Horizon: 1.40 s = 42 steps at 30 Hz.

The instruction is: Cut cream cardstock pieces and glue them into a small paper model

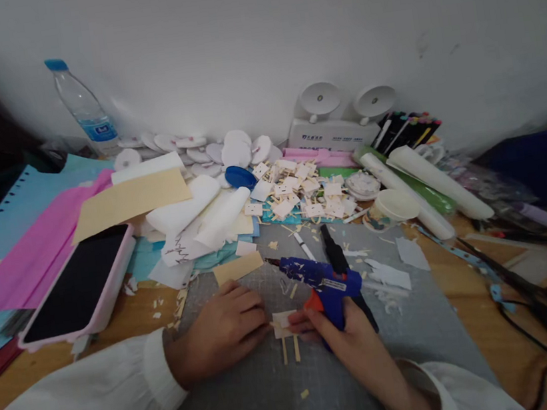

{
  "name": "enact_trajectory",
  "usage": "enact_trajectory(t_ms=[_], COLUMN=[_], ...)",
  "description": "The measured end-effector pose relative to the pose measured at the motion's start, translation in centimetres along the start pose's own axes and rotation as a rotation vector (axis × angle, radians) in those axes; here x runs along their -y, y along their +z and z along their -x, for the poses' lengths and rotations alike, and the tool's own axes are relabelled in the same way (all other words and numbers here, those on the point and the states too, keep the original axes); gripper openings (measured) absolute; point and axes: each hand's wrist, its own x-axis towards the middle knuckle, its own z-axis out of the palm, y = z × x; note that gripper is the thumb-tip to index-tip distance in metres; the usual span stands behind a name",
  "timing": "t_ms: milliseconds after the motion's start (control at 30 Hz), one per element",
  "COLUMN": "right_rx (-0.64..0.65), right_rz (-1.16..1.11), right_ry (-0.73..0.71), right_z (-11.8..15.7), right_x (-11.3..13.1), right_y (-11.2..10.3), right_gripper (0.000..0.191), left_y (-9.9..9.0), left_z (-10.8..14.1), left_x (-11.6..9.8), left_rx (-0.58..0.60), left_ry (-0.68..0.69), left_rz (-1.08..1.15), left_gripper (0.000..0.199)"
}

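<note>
A small pale paper square (282, 325) with two thin sticks below it lies on the grey mat (259, 405), between my hands. My left hand (233, 323) rests on the mat with curled fingers, its fingertips pinching a thin strip at the square's left edge. My right hand (347, 343) is wrapped round the handle of a blue glue gun (321, 278), whose nozzle points left. Fingertips of this hand also touch the square's right edge. Just above my left hand lies a tan paper strip (239, 268).
Many small paper figures (296, 188) are heaped at the back centre, beside white discs (236, 149). A phone (80, 284) and bottle (88, 115) stand left. On the right are a paper cup (392, 208), white rolls (439, 183) and black cables (542, 297).
</note>
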Motion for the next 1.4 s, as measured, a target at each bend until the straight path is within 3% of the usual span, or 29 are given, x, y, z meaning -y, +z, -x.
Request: enact_trajectory(t_ms=[300,633,900,1133,1300,1400], right_rx=[-0.003,-0.004,0.005,0.016,-0.219,-0.369], right_rz=[-0.009,-0.012,-0.028,0.042,0.187,0.273], right_ry=[-0.009,0.003,0.011,-0.177,-0.329,-0.439], right_z=[0.0,0.1,0.0,-0.2,-0.6,-1.3], right_x=[-0.3,0.0,0.0,1.2,3.8,5.2], right_y=[-0.1,0.1,0.0,-1.5,-4.6,-6.7], right_gripper=[0.036,0.035,0.038,0.033,0.033,0.04], left_y=[-0.4,-0.4,-0.8,-1.5,-1.5,-1.6], left_z=[-0.1,-0.1,-0.2,-0.5,-0.9,-1.9], left_x=[-0.2,-0.4,-0.4,-0.5,0.0,0.1], left_rx=[-0.043,0.024,0.042,0.018,-0.116,-0.119], left_ry=[0.06,0.114,0.049,-0.031,-0.197,-0.244], left_rz=[0.041,0.001,0.131,0.291,0.272,0.232], left_gripper=[0.015,0.009,0.014,0.018,0.015,0.016])
